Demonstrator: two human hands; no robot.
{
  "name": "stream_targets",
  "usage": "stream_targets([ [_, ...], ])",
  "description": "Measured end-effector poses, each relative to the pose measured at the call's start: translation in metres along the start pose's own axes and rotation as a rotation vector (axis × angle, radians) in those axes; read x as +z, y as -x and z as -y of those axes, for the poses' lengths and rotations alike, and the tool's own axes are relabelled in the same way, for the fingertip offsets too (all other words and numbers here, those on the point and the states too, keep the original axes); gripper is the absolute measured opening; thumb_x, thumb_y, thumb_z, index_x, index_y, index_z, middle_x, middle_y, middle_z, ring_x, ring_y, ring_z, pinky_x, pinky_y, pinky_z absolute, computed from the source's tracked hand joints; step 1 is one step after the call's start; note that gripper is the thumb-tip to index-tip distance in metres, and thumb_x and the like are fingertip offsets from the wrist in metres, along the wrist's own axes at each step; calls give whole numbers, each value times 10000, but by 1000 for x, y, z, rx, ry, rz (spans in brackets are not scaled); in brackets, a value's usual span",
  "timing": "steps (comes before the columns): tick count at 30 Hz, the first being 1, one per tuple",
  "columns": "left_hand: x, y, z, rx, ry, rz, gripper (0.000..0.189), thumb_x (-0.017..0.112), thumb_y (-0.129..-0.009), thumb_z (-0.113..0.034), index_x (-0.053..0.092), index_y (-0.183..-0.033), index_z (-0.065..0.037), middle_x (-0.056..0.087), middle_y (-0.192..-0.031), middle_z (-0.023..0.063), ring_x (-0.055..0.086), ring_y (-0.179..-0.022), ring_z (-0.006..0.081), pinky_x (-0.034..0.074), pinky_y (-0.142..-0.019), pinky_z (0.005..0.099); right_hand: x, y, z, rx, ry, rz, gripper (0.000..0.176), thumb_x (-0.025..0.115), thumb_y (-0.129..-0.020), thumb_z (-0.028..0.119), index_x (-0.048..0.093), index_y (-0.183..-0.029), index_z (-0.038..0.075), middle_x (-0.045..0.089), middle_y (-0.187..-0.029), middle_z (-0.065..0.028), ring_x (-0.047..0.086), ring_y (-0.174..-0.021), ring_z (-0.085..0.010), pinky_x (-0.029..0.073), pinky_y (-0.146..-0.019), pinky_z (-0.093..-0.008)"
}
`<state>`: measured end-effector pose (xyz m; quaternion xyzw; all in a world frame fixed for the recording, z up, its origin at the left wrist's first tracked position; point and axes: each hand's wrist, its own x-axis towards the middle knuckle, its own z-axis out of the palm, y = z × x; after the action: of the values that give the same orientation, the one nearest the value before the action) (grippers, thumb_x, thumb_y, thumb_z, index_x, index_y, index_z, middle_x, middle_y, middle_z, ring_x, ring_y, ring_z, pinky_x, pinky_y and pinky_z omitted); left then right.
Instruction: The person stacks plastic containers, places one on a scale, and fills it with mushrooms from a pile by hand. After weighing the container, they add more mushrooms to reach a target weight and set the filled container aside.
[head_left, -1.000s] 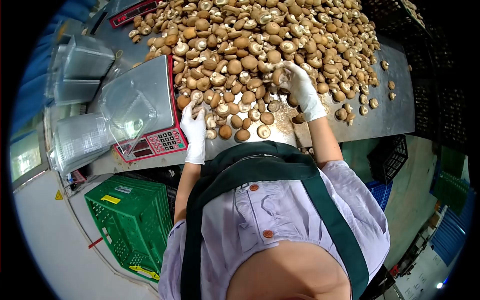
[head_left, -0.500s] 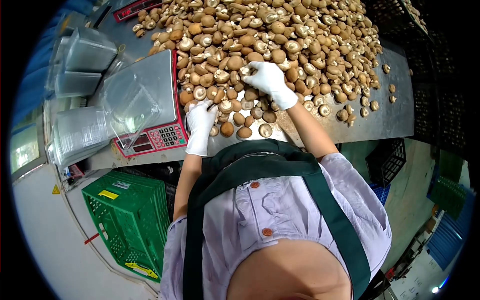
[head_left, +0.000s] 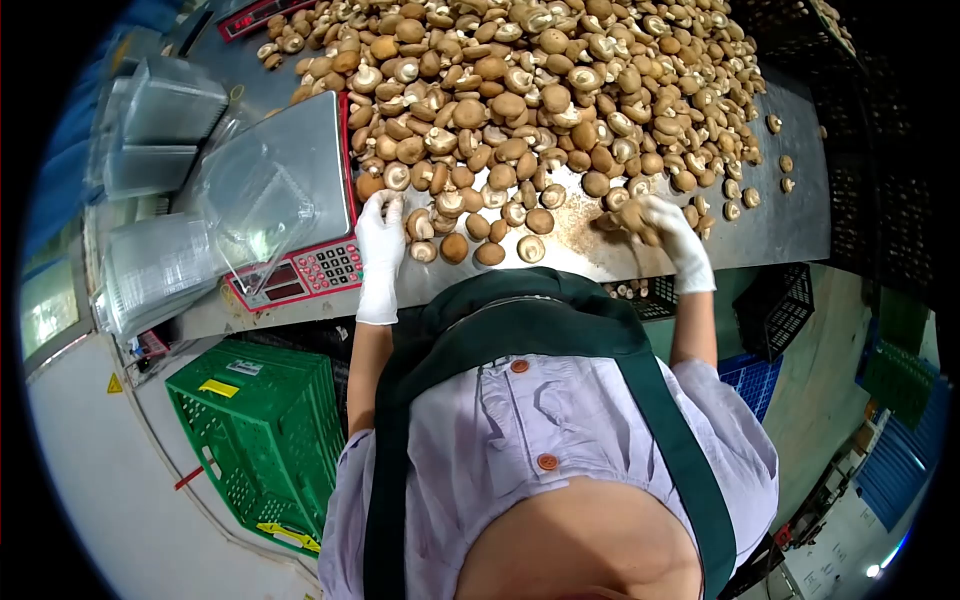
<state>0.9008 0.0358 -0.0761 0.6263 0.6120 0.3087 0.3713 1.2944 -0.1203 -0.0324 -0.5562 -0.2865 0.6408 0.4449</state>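
Observation:
A big heap of brown mushrooms [head_left: 560,95] covers the metal table, several lying loose near its front edge. My right hand [head_left: 678,240], in a white glove, is low over the right part of the table, with its fingers closed on a mushroom [head_left: 634,222] that is blurred by motion. My left hand [head_left: 381,245], gloved too, is beside the corner of the red-rimmed scale [head_left: 290,170], left of the loose mushrooms. Its fingertips are drawn together; whatever they may hold is hidden.
A clear plastic tray [head_left: 265,215] lies on the scale. Stacks of clear trays [head_left: 160,265] stand at the left. Green crates [head_left: 260,430] sit on the floor below left. Under the front edge, a black crate [head_left: 655,298] shows small pale pieces. A second scale [head_left: 255,18] is behind.
My right hand has swung from the heap toward the right and nearer my body. My left hand has shifted slightly left and away from the loose mushrooms.

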Motion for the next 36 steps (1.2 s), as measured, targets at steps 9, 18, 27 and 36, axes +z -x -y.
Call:
stream_targets([
  [9, -31, 33, -22, -217, -87, 150, 122, 552, -877, -69, 609, -975, -23, 630, -838, 97, 601, -703, 180, 473, -667, 276, -115, 96, -68, 748, 539, -346, 328, 643, -773, 203, 632, -991, -43, 656, -784, -109, 607, -641, -189, 460, -581, -267],
  [18, 4, -6, -27, 309, -792, 469, 375, 561, -785, -183, 606, -1155, -140, 617, -1111, 106, 551, -1043, 285, 405, -877, 436, -4, 34, 9, 177, 1112, -460, 353, 583, -804, 335, 662, -1026, 73, 668, -893, -183, 652, -859, -307, 496, -784, -361],
  [27, 6, 12, -31, 339, -711, 508, 472, 712, -677, -341, 611, -1086, -127, 629, -1040, 70, 534, -1054, 229, 332, -898, 433, 139, -46, 6, -374, 1123, 31, 293, 610, -806, 309, 649, -1003, 95, 656, -860, -146, 629, -828, -306, 501, -722, -380],
  [36, 4, 48, -39, 256, -273, 210, 296, 716, -643, -121, 644, -919, -40, 653, -828, 106, 643, -827, 199, 495, -747, 284, 199, -80, -35, -749, 1178, 85, 423, 685, -683, 186, 565, -1082, 112, 615, -925, -93, 621, -767, -292, 494, -641, -397],
])
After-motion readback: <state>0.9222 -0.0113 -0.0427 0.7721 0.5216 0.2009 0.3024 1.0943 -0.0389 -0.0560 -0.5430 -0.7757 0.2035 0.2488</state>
